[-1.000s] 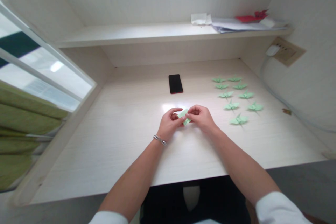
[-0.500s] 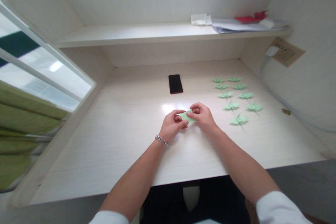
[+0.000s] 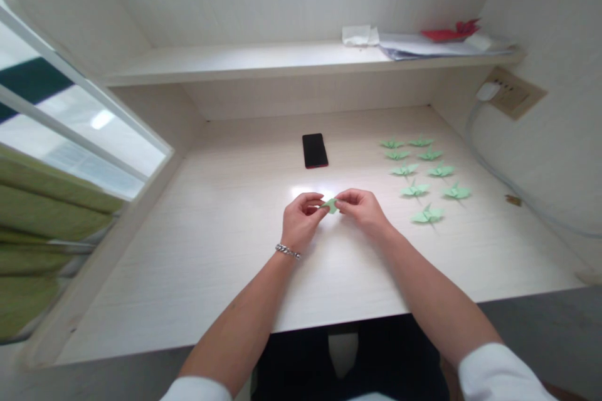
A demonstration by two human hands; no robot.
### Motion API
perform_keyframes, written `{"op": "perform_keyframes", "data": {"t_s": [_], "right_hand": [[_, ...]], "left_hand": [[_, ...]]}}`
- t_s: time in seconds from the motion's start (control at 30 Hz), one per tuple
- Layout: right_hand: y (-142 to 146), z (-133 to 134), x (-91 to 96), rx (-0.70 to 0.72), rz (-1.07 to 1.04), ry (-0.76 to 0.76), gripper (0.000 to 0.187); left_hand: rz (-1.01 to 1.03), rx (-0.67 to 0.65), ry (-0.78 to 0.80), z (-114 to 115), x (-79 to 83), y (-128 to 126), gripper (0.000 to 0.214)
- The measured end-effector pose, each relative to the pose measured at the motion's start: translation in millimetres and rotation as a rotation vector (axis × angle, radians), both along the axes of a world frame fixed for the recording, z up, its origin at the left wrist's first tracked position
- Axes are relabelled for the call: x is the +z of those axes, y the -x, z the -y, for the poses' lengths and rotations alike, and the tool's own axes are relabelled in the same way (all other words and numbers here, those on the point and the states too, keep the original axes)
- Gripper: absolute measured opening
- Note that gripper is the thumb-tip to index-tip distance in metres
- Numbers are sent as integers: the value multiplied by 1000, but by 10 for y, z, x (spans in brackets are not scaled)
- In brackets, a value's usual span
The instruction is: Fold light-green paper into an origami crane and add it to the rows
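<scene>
A small folded piece of light green paper (image 3: 332, 205) is held just above the white desk (image 3: 211, 219). My left hand (image 3: 301, 219) pinches its left side between thumb and fingers, a chain bracelet on the wrist. On the other side, my right hand (image 3: 363, 208) pinches the paper's right edge. The fingertips cover part of the paper, so its exact fold is hard to make out. To the right of my hands stand several green paper cranes (image 3: 427, 215) in two rough columns.
A black phone (image 3: 315, 150) lies beyond my hands. Papers (image 3: 418, 45) and a red folded paper piece (image 3: 446, 33) rest on the shelf (image 3: 244, 62). A cable (image 3: 489, 166) runs from the wall socket (image 3: 512, 94) along the right side, past a small brown scrap (image 3: 513, 200).
The green paper shows as a smaller, more angular shape instead of a flat strip. Both hands have shifted slightly, with their fingertips now at the paper's opposite sides.
</scene>
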State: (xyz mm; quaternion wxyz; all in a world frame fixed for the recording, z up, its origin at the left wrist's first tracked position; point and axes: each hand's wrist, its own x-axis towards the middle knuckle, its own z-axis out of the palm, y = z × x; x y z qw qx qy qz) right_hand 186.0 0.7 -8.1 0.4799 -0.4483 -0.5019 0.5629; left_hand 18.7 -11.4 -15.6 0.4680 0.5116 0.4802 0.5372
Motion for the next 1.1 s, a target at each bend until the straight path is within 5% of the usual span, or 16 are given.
{"op": "perform_keyframes", "data": {"t_s": [0.27,0.53,0.93,1.1], "right_hand": [[19,26,45,34,-254,200,24],[6,-10,-29,-100,-167,158,30],[19,21,36,33,-239,193,35],[22,23,-13,83,-50,71,39]], "left_hand": [[58,51,-107,6,2,-12,29],[3,-93,-109,25,13,-5,25],[-156,38,-132,-11,-30,36,17],[-104,57,-65,-20,-23,26,21]]}}
